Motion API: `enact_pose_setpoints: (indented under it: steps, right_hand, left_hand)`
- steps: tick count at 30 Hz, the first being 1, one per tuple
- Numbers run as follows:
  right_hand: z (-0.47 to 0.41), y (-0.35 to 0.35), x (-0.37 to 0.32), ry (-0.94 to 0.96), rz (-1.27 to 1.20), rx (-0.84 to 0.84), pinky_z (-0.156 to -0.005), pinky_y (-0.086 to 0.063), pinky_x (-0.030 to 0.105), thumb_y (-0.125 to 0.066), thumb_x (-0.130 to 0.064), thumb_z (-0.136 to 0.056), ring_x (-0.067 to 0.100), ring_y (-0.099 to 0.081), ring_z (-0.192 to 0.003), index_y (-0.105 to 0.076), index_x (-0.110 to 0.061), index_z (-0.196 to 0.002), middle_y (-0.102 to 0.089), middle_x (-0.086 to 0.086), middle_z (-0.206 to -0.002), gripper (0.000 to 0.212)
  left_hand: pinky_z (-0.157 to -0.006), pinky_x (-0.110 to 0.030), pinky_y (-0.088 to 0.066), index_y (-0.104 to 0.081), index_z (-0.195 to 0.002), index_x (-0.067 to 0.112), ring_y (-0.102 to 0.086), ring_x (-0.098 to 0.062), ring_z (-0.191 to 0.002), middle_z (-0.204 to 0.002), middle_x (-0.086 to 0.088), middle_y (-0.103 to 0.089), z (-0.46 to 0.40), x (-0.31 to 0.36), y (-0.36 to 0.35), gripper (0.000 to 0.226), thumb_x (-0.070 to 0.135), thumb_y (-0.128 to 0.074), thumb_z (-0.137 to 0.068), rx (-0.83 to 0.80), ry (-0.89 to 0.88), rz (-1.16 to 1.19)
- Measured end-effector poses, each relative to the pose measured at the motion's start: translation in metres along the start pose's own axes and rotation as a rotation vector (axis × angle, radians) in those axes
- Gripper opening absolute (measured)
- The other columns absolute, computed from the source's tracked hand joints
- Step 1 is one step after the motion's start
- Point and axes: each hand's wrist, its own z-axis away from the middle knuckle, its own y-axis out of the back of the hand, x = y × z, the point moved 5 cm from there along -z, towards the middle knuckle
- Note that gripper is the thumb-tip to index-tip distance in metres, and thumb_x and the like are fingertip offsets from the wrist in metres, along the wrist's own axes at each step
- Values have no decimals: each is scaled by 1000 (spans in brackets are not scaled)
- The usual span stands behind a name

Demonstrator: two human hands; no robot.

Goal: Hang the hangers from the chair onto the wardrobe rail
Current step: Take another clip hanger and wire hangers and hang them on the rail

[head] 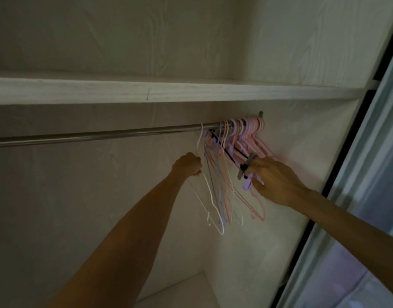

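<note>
Wardrobe interior seen from below, in dim light. Metal rail (97, 135) runs from the left edge toward the right side wall, beneath a pale wooden shelf (169, 91) that spans the full width.

Left hand (189, 164) is raised below the rail, fingers curled in a clenched grip around the wire of a white hanger (210, 194); the hook of this hanger sits over the rail, a little apart from the others and to their left, and its frame hangs down past the hand.

Thin wire hangers (222, 187) in lilac, blue and pink hang just right of the white one, close together and overlapping, their lower ends reaching well below both hands.

Pink plastic hangers (253, 132) are packed together at the rail's right end, against the bracket (261, 114) fixed to the side wall; a lilac plastic hanger is mixed among them.

Clip hanger (235, 155), a dark bar with a metal clip at its end, slants down from the cluster toward the right hand.

Right hand (272, 180) reaches in from the lower right, its fingertips pinching the metal clip (246, 166) and touching the lilac plastic end just beneath it.

Sliding door frame (355, 152) runs diagonally along the right edge, with a brighter room beyond.
</note>
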Motion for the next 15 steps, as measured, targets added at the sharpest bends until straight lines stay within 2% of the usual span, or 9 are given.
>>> enact_pose_setpoints:
  steps: [1, 3, 5, 7, 8, 10, 12, 13, 15]
  right_hand:
    - [-9, 0, -4, 16, 14, 7, -67, -49, 29, -55, -9, -81, 27, -64, -82, -72, -12, -85, -67, 7, -91, 17]
    - [-29, 4, -16, 86, 77, 107, -76, -51, 34, -46, -17, -79, 31, -64, -90, -67, -11, -105, -68, 10, -103, 34]
    - [-54, 12, -26, 114, 144, 216, -88, -49, 38, -45, -20, -81, 29, -60, -104, -59, -13, -122, -63, 8, -119, 44]
    - [-80, 15, -36, 122, 197, 279, -95, -44, 38, -50, -22, -83, 27, -57, -111, -54, -14, -129, -59, 6, -127, 47]
    - [-93, 14, -41, 115, 213, 285, -96, -41, 38, -50, -27, -81, 28, -57, -111, -54, -14, -129, -59, 6, -127, 49]
    - [-116, 12, -50, 85, 191, 295, -97, -41, 37, -46, -35, -77, 28, -61, -107, -57, -11, -126, -63, 8, -123, 56]
    - [-128, 2, -60, 58, 159, 259, -100, -42, 40, -52, -29, -81, 29, -60, -111, -55, -10, -129, -62, 10, -125, 51]
    - [-132, -6, -64, 51, 145, 214, -105, -37, 42, -54, -25, -85, 29, -55, -118, -49, -9, -134, -57, 11, -132, 51]
    - [-140, -21, -68, 33, 125, 126, -112, -27, 44, -52, -18, -90, 31, -45, -128, -38, -7, -141, -47, 13, -141, 54]
  left_hand:
    - [-81, -28, -50, -58, -117, 3, -65, -21, -85, -109, -10, -68, 8, 5, 4, 49, 41, -32, -99, 35, -30, -175]
    - [-89, -32, -43, -58, -114, 8, -61, -27, -103, -111, -10, -65, 32, 26, 23, 55, 49, -26, -99, 282, -197, -559]
    - [-81, -34, -44, -60, -111, 10, -63, -29, -100, -107, -11, -65, 59, 51, 43, 45, 46, -37, -96, 595, -460, -722]
    - [-75, -35, -49, -61, -108, 11, -65, -29, -93, -103, -10, -66, 74, 56, 63, 35, 39, -57, -87, 873, -673, -765]
    - [-81, -37, -49, -59, -114, 12, -63, -28, -98, -108, -8, -65, 69, 48, 71, 39, 37, -62, -84, 916, -654, -807]
    - [-90, -37, -46, -55, -124, 17, -59, -25, -106, -118, -4, -61, 56, 25, 83, 46, 31, -67, -82, 849, -472, -899]
    - [-75, -32, -50, -62, -114, 20, -61, -19, -93, -105, 1, -63, 57, 15, 89, 45, 18, -76, -72, 838, -368, -987]
    - [-70, -29, -49, -62, -112, 19, -60, -18, -90, -103, 1, -62, 58, 14, 89, 45, 10, -76, -71, 829, -354, -1019]
    - [-69, -29, -44, -57, -119, 16, -57, -21, -96, -109, -2, -58, 55, 18, 89, 47, -1, -67, -76, 785, -379, -968]
